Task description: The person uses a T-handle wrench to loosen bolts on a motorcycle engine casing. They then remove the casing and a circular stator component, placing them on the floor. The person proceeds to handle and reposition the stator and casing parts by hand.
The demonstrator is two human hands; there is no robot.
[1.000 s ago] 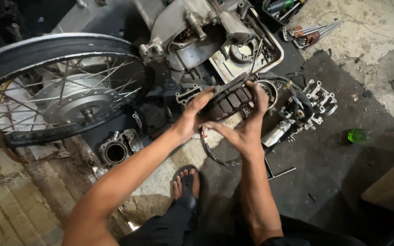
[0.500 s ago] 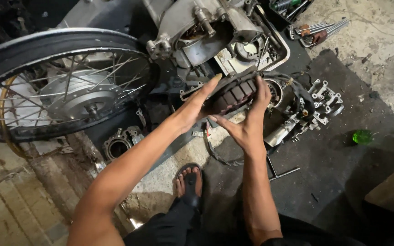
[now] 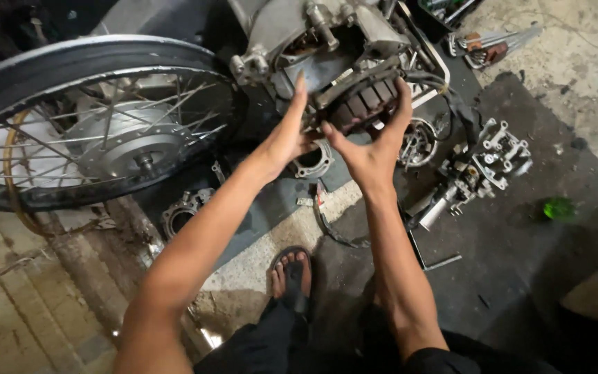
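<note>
Lighting dim and uneven: concrete floor [image 3: 576, 62] at upper right brightest, upper left corner nearly black. Forearms evenly lit, soft shadows beneath. Mild blur throughout (wide-angle bending at edges); slight sheen on wheel rim [image 3: 70, 52].

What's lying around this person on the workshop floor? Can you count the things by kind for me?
Spoked wheel: 1
Engine case: 1
Finned round part held in both hands: 1
Loose cylinders: 2
Cylinder head with valve gear: 1
Green cap: 1
Bundle of hand tools: 1
Total: 8
</note>
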